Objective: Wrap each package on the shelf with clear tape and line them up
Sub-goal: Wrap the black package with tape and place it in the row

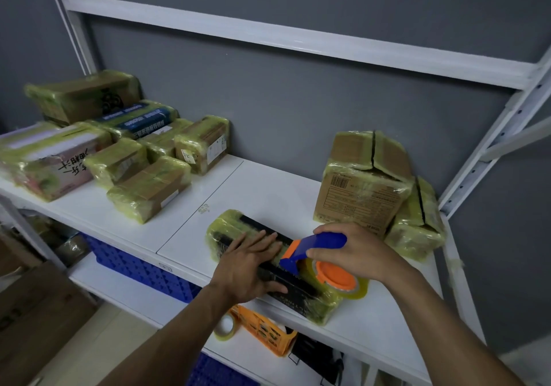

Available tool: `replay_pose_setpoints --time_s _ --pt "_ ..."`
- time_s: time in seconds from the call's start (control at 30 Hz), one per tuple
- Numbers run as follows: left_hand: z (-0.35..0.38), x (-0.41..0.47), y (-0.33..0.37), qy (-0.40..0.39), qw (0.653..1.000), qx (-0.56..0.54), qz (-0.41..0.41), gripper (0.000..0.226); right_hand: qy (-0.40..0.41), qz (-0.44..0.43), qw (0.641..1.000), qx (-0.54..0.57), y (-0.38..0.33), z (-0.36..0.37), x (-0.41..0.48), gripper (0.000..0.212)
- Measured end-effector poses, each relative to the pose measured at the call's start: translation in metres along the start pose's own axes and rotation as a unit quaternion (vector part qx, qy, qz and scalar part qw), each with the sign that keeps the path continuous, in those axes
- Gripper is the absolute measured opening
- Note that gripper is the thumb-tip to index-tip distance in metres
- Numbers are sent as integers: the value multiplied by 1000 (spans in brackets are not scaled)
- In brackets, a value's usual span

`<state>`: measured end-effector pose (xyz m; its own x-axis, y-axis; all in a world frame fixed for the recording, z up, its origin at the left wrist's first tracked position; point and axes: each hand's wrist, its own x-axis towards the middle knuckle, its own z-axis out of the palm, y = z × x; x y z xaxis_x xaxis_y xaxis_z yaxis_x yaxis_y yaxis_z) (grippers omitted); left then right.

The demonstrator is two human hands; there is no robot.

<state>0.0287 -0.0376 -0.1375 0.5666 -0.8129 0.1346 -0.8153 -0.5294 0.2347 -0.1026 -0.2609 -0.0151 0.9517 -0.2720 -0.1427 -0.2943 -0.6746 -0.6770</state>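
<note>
One long black tape-wrapped package (pixel 238 224) lies under the flat, pressing left hand (pixel 247 266). The right hand (pixel 357 251) grips one blue-and-orange plastic tape dispenser (pixel 322 245) at the package's near end. About nine wrapped cardboard parcels (pixel 149 188) sit behind.

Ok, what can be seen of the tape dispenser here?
The tape dispenser looks plastic: a blue handle and blue cutter end, an orange guard, and an orange hub carrying a roll of clear, yellowish tape. It is tilted, cutter end against the top of the black package, toward its right end, on the shelf. The right hand grips the handle from above; the left hand does not touch it.
</note>
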Motion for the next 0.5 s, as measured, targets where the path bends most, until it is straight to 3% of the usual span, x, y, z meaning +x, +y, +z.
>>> replay_pose_setpoints --time_s 0.27,0.5 --pt "-6 4 -19 13 1000 -8 -2 105 8 -10 1000 18 -5 -8 -3 38" --pt "-24 6 -51 -24 1000 -3 -10 107 2 -18 999 -30 -7 -3 7 60"
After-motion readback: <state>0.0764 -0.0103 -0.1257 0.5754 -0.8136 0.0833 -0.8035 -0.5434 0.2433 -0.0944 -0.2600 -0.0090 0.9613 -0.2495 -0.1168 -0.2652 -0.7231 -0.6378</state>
